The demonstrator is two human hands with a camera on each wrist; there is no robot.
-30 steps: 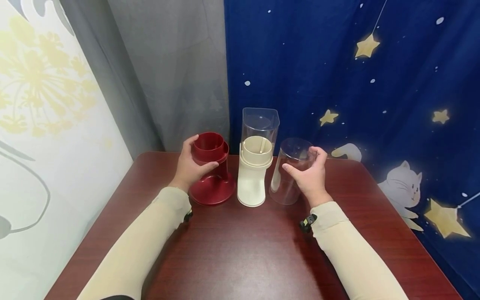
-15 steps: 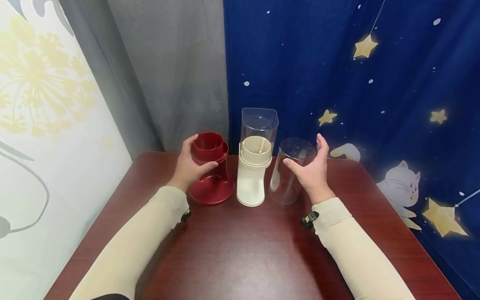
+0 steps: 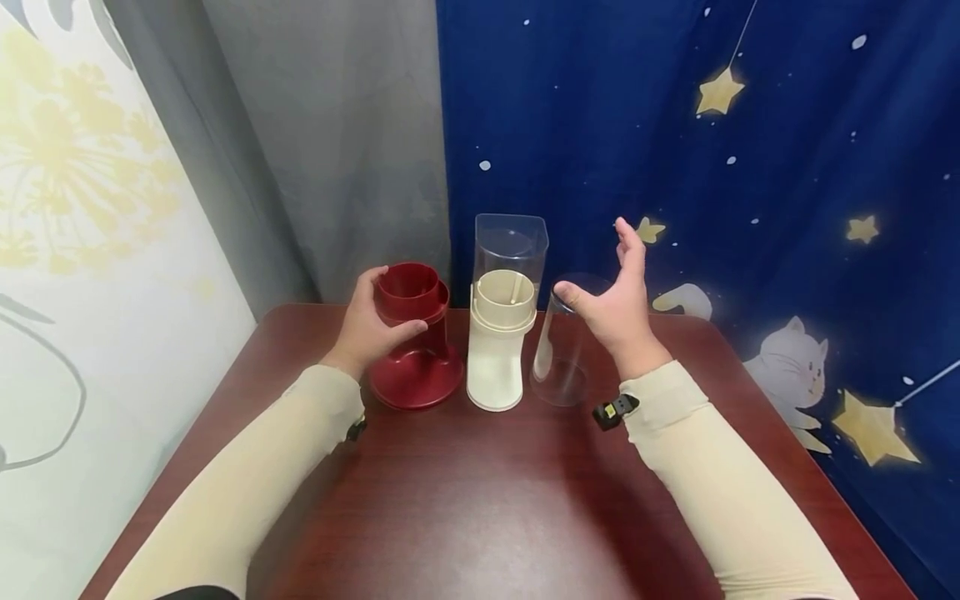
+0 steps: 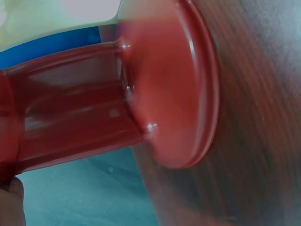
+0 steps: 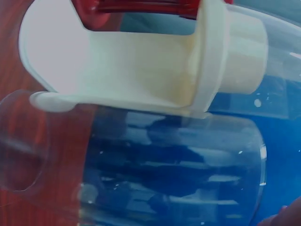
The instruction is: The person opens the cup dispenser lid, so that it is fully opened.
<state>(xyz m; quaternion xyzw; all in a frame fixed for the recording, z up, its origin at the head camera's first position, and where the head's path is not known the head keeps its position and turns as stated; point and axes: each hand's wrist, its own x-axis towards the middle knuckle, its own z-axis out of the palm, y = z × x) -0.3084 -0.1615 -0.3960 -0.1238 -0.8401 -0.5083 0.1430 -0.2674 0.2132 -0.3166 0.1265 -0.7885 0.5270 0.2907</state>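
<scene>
At the left of the group stands a red plastic stand [image 3: 417, 377] with a round collar and a wide foot. My left hand [image 3: 365, 329] holds its collar, thumb across the front and fingers at the far left side. In the left wrist view the red stand [image 4: 169, 94] is upright on the table, with a fingertip [image 4: 14, 200] against its collar. A clear round cylinder [image 3: 558, 379] stands at the right. Beside its top rim, my right hand [image 3: 618, 317] has its fingers spread upward and the thumb by the rim; contact there is unclear.
Between the hands stands a cream plastic stand [image 3: 497, 375] with a similar collar. Behind it is a clear square-cornered container [image 3: 510, 237]. The dark red wooden table [image 3: 442, 500] ends at a grey curtain [image 3: 337, 150] and a blue starry curtain [image 3: 570, 125].
My right hand has risen from the clear cylinder's side to its rim, and its fingers have straightened upward. My left hand keeps its place on the red stand. The head view has shifted slightly.
</scene>
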